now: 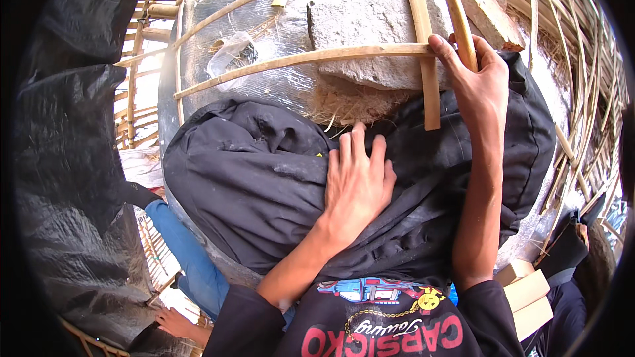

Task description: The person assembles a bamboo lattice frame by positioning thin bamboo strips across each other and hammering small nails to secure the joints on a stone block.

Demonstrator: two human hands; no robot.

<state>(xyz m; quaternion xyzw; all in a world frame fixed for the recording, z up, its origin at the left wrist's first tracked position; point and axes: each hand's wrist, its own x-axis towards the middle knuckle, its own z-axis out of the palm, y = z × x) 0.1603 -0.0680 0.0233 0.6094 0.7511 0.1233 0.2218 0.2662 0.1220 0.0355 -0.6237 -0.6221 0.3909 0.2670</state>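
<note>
My right hand (481, 76) is closed around the lower end of a round bamboo stick (455, 6), its thumb against the corner of a bamboo frame. That frame has long curved strips (297, 59) crossed by a flat bamboo slat (422, 23). It stretches from my right hand toward the far left. My left hand (360, 178) lies on the black trousers (258, 172) over my folded legs, fingers spread and holding nothing. Just beyond its fingertips is a small pile of brown fibres (357, 102). A rough grey concrete block (370, 16) sits behind the fibres, partly under the frame.
A broken brick (493, 16) lies right of the block, a clear plastic bag (228, 53) to its left. Bamboo strips (585, 73) line the right side; black sheeting (73, 185) hangs at left. Another person's hand (182, 325) and blue-trousered leg (188, 244) show at lower left.
</note>
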